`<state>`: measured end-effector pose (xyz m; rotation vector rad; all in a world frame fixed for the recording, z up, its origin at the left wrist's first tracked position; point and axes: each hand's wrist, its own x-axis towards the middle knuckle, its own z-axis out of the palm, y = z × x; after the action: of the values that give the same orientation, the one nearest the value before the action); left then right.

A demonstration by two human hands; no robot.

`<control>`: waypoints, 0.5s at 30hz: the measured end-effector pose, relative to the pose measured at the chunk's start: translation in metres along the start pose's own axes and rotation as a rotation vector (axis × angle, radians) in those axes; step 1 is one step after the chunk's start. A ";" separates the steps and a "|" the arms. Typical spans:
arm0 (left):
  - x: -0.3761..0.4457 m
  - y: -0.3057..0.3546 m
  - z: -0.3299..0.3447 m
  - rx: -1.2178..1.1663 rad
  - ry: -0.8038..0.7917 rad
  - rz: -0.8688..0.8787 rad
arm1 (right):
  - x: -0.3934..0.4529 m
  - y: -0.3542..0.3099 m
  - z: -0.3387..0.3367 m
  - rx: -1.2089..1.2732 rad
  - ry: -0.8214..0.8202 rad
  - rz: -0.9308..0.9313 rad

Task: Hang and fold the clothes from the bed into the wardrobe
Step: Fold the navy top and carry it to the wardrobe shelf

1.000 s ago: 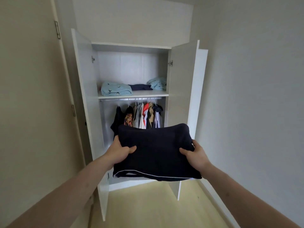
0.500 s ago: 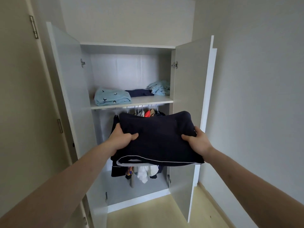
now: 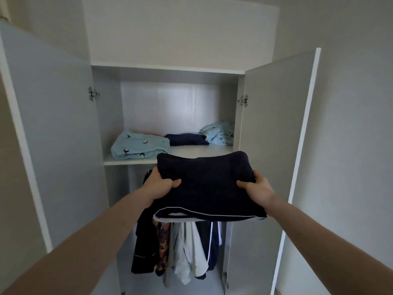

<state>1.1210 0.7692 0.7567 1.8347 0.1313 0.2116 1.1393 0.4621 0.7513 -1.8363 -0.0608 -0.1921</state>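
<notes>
The folded dark garment is held in the air by both hands, in front of the open wardrobe. Its far edge is at the level of the shelf and lies over the shelf's front edge in this view; I cannot tell if it touches the board. A thin white line runs along the near fold of the garment.

The left hand grips the left side of the garment: the thumb lies on top and the other fingers are curled under the cloth, so the grip is closed around it. The right hand grips the right side in the same way, thumb on top and fingers hidden below.

On the shelf lies a light blue folded garment with small dark marks at the left, a dark folded piece in the middle near the back, and a light blue pile at the right. Under the shelf several hanging clothes are side by side, dark, patterned and white ones; their upper parts are hidden behind the held garment.

The left door and the right door both stand wide open. A metal hinge shows at the top of each door.
</notes>
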 end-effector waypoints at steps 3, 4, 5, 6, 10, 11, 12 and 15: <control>0.038 0.002 0.006 0.014 0.013 -0.017 | 0.047 0.001 0.007 -0.014 -0.033 0.027; 0.052 0.003 0.008 0.020 0.014 -0.019 | 0.062 0.001 0.009 -0.014 -0.037 0.032; 0.065 0.005 0.009 0.019 0.017 -0.021 | 0.077 0.001 0.012 -0.012 -0.035 0.032; 0.079 0.007 0.011 0.013 0.024 -0.022 | 0.092 0.002 0.014 -0.012 -0.029 0.031; 0.132 0.013 0.019 0.009 0.030 -0.020 | 0.151 0.002 0.025 -0.020 -0.025 0.039; 0.145 0.015 0.021 0.005 0.025 -0.018 | 0.166 0.002 0.028 -0.021 -0.023 0.046; 0.160 0.016 0.022 -0.001 0.021 -0.013 | 0.181 0.002 0.032 -0.025 -0.021 0.054; 0.205 0.019 0.024 -0.002 0.024 -0.004 | 0.227 0.002 0.045 -0.035 -0.011 0.062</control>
<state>1.3259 0.7821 0.7844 1.8302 0.1515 0.2302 1.3671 0.4918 0.7749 -1.8718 -0.0088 -0.1402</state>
